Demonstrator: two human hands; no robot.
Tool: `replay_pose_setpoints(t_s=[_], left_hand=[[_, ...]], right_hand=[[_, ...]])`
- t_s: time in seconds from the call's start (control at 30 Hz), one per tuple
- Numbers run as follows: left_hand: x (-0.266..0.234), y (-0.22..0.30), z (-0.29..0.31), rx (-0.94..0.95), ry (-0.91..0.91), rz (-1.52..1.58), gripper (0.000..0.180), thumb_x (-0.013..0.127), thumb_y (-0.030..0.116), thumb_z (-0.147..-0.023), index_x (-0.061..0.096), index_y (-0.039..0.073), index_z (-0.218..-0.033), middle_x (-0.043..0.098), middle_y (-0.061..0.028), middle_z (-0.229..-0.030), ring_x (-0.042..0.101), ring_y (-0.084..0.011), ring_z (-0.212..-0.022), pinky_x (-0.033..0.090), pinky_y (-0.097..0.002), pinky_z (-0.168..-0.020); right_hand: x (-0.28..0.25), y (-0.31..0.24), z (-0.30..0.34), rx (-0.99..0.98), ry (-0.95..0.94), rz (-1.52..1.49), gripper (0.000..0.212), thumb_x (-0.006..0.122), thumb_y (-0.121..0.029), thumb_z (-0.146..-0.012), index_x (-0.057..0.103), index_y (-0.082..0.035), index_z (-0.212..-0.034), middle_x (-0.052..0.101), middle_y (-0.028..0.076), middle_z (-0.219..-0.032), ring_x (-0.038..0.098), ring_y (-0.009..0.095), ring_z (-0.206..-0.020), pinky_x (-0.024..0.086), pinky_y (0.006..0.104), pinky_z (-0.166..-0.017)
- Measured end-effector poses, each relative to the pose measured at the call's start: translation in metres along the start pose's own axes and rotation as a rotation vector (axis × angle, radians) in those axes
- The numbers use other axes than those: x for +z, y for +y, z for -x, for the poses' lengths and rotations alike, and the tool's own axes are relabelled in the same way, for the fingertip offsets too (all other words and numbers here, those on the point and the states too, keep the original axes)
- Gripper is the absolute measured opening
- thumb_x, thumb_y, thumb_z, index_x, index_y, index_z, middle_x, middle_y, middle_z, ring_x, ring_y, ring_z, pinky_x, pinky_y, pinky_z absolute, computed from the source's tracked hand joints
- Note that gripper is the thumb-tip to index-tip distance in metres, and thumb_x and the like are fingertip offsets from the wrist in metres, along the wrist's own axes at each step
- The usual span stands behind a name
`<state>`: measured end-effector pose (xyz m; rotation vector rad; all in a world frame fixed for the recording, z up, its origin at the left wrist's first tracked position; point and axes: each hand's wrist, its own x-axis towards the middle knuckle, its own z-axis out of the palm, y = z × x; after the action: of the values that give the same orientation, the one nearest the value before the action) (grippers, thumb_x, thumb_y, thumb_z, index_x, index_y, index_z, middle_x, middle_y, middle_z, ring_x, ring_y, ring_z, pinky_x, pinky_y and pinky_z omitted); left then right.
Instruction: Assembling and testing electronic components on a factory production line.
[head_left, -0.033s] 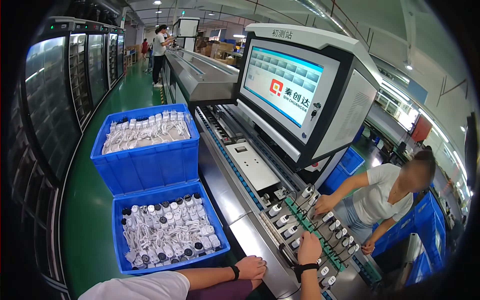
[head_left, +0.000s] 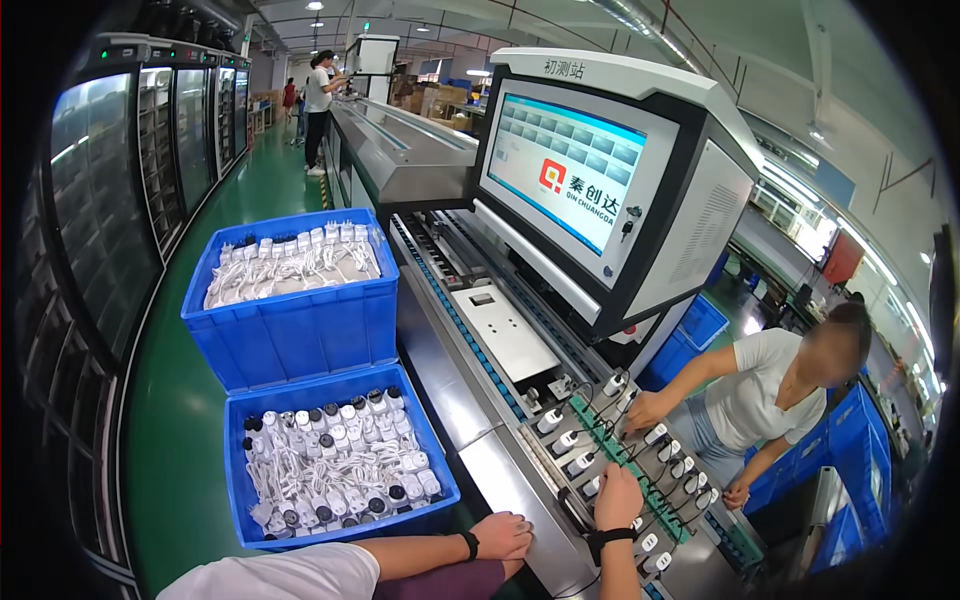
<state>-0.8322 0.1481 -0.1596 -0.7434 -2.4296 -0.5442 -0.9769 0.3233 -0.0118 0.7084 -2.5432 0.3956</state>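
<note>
My right hand (head_left: 618, 497) is over the test board, fingers closed beside the green strip (head_left: 603, 428); whatever they grip is hidden beneath them. White charger plugs (head_left: 567, 441) stand in rows along both sides of that strip, several with black cable connectors pushed into them. Loosely curled and holding nothing visible, my left hand (head_left: 503, 536) rests at the metal edge of the bench. Across the board, a co-worker's hand (head_left: 648, 410) reaches to the plugs at the far end, and their other hand (head_left: 737, 494) hangs by the near end.
Two blue crates, an upper crate (head_left: 290, 325) and a lower crate (head_left: 345, 538), hold white chargers with coiled cables at my left. A large monitor housing (head_left: 680, 200) rises over the conveyor (head_left: 440, 262). Glass-door cabinets (head_left: 105, 190) line the green floor (head_left: 170, 400).
</note>
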Motion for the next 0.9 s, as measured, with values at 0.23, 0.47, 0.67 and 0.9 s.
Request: replay_pose_setpoints(t_s=[0.23, 0.47, 0.67, 0.9], left_hand=[[0.001, -0.001, -0.004, 0.002, -0.091, 0.024, 0.022, 0.065, 0.035, -0.089, 0.060, 0.014, -0.086, 0.059, -0.0042, -0.090, 0.061, -0.0234, -0.085, 0.051, -0.0373, -0.072], [-0.015, -0.004, -0.006, -0.024, -0.067, -0.044, 0.021, 0.069, 0.033, -0.082, 0.062, 0.014, -0.077, 0.059, -0.0050, -0.079, 0.062, -0.0249, -0.077, 0.050, -0.0403, -0.067], [-0.003, -0.006, -0.012, 0.014, -0.018, -0.022, 0.020, 0.071, 0.031, -0.081, 0.063, 0.014, -0.077, 0.058, -0.0047, -0.079, 0.060, -0.0243, -0.074, 0.049, -0.0397, -0.065], [-0.006, 0.000, -0.013, 0.005, -0.015, -0.009, 0.017, 0.072, 0.029, -0.080, 0.064, 0.014, -0.078, 0.058, -0.0047, -0.080, 0.060, -0.0241, -0.076, 0.048, -0.0389, -0.065]], right_hand=[[0.006, 0.005, 0.019, 0.060, 0.092, -0.012, 0.007, 0.066, -0.011, -0.092, 0.060, -0.007, -0.091, 0.063, 0.015, -0.089, 0.062, 0.037, -0.086, 0.050, 0.0496, -0.074], [0.023, -0.015, 0.014, 0.122, 0.186, -0.138, 0.009, 0.062, -0.008, -0.088, 0.064, -0.010, -0.097, 0.061, 0.012, -0.094, 0.062, 0.035, -0.092, 0.051, 0.0470, -0.077], [0.019, 0.001, 0.010, 0.083, 0.176, -0.067, 0.008, 0.061, -0.008, -0.086, 0.064, -0.011, -0.093, 0.059, 0.011, -0.091, 0.062, 0.033, -0.089, 0.051, 0.0456, -0.076], [0.020, 0.006, 0.010, 0.079, 0.123, -0.069, 0.004, 0.067, -0.015, -0.091, 0.068, -0.011, -0.093, 0.059, 0.009, -0.090, 0.061, 0.032, -0.089, 0.050, 0.0457, -0.073]])
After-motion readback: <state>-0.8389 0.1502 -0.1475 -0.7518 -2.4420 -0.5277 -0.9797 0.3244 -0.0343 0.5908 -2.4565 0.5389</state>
